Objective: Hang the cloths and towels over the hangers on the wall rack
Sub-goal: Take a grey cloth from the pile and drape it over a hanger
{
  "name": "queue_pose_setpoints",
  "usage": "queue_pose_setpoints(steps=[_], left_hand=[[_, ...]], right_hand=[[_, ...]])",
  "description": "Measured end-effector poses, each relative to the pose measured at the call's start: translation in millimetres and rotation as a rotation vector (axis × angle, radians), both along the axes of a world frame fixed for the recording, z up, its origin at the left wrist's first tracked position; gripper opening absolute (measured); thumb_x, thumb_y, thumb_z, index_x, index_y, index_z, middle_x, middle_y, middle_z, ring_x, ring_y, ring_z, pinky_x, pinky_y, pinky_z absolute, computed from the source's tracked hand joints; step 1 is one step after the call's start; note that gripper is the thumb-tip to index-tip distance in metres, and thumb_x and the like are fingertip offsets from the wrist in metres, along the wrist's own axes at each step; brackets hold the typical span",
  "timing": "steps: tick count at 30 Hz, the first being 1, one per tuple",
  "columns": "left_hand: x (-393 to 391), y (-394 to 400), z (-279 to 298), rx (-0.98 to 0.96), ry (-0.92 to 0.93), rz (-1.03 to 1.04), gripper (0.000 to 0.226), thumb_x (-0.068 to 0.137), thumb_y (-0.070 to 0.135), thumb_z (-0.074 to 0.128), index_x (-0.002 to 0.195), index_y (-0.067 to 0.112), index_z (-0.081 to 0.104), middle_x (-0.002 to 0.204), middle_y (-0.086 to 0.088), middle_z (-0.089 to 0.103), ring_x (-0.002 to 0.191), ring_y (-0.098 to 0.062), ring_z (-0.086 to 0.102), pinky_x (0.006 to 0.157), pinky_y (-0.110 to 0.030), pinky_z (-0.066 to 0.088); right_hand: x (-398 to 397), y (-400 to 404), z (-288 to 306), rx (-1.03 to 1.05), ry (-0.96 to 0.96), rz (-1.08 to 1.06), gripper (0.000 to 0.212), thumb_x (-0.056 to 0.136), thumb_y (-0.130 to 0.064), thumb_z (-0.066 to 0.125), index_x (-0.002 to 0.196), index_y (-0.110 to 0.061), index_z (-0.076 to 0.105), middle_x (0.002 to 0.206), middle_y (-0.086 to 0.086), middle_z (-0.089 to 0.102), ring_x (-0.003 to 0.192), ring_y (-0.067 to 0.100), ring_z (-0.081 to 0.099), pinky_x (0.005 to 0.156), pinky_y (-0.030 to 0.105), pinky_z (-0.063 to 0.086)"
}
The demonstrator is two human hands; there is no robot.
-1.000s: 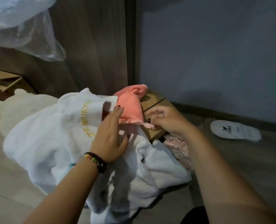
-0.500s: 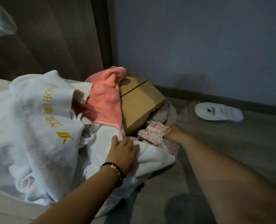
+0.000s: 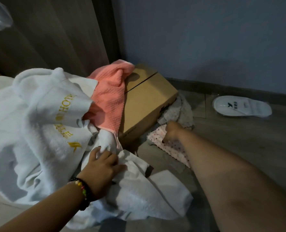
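A heap of white towels (image 3: 38, 131), one with gold lettering, fills the left of the floor. A coral waffle cloth (image 3: 110, 97) lies draped over the heap and a cardboard box. My left hand (image 3: 102, 168), with a beaded bracelet at the wrist, grips a fold of a white towel (image 3: 138, 178) at the heap's front. My right hand (image 3: 172, 131) reaches to a small pink dotted cloth (image 3: 170, 148) on the floor beside the box and pinches its edge. No hangers or wall rack are in view.
A cardboard box (image 3: 147, 104) stands against the wall corner, with a fluffy beige cloth (image 3: 180, 113) behind its right end. A white slipper in plastic (image 3: 241, 106) lies on the wooden floor at the right. A wooden panel rises behind the heap.
My right hand let go of the coral cloth and dropped to the pink dotted cloth. My left hand came down from the coral cloth onto the white towel. The view swung right.
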State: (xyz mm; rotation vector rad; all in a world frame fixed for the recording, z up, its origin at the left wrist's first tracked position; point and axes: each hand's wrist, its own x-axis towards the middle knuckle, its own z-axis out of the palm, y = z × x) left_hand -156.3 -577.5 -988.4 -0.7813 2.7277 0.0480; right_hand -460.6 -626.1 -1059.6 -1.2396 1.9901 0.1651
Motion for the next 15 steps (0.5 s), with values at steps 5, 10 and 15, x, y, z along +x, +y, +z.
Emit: queue_pose_setpoints(steps=[5, 10, 15], left_hand=[[-23, 1, 23, 0.035, 0.050, 0.151, 0.073, 0.054, 0.065, 0.068, 0.121, 0.037, 0.061, 0.106, 0.010, 0.063, 0.098, -0.016, 0.064, 0.090, -0.053, 0.043], [-53, -19, 49, 0.484, 0.522, 0.559, 0.105, 0.073, 0.049, 0.074, 0.152, 0.020, 0.011, 0.149, 0.000, 0.034, 0.133, -0.015, 0.039, 0.110, -0.035, 0.035], [-80, -37, 69, 0.624, 0.834, 0.679, 0.061, 0.075, 0.040, 0.074, 0.126, 0.012, 0.055, 0.118, -0.001, 0.063, 0.104, -0.013, 0.060, 0.090, -0.034, 0.050]], right_hand=[[-5, -9, 34, -0.297, -0.169, -0.311, 0.012, 0.078, -0.007, 0.070, 0.088, -0.002, 0.068, 0.097, 0.013, 0.068, 0.093, 0.025, 0.064, 0.078, 0.030, 0.053], [0, -7, 141, 0.077, -0.960, -0.253, 0.015, 0.084, 0.004, 0.060, 0.089, -0.009, 0.064, 0.085, 0.008, 0.067, 0.073, 0.014, 0.065, 0.061, 0.024, 0.055], [8, -9, 185, 0.006, -1.057, -0.123, 0.017, 0.079, 0.001, 0.068, 0.090, -0.011, 0.063, 0.084, 0.006, 0.068, 0.071, 0.013, 0.064, 0.060, 0.022, 0.057]])
